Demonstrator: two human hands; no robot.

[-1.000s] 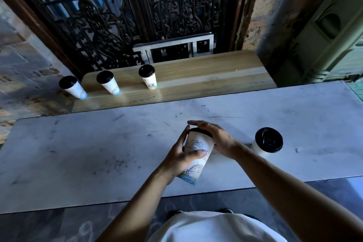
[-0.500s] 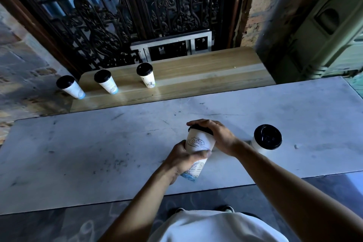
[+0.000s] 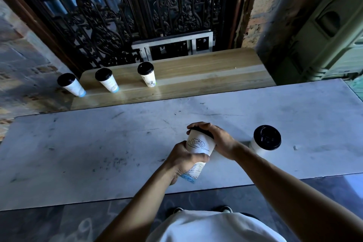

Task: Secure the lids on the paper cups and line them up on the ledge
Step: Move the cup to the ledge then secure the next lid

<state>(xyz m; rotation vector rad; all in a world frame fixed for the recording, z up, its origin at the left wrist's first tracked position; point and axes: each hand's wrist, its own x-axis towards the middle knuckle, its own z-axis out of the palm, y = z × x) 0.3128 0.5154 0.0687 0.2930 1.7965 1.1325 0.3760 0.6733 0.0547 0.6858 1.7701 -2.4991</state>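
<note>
A white paper cup point(image 3: 198, 145) with a blue wave drawing stands tilted on the grey marble counter point(image 3: 98, 143). My left hand point(image 3: 183, 160) grips its lower body. My right hand point(image 3: 215, 138) lies over its black lid point(image 3: 202, 132), fingers curled around the rim. Another lidded cup point(image 3: 265, 140) stands upright on the counter just right of my right wrist. Three lidded cups stand in a row on the wooden ledge point(image 3: 196, 72) beyond: one point(image 3: 71, 84) at the left end, one point(image 3: 107, 79) beside it, one point(image 3: 147, 73) further right.
An ornate black iron gate point(image 3: 121, 15) with a white frame point(image 3: 172, 43) rises behind the ledge. A brick wall point(image 3: 261, 6) and a green structure point(image 3: 324, 31) stand at the right. The ledge's right half is bare wood.
The cup between my hands has been lifted a little toward upright and my right hand has pressed further over the lid. The camera tilted slightly.
</note>
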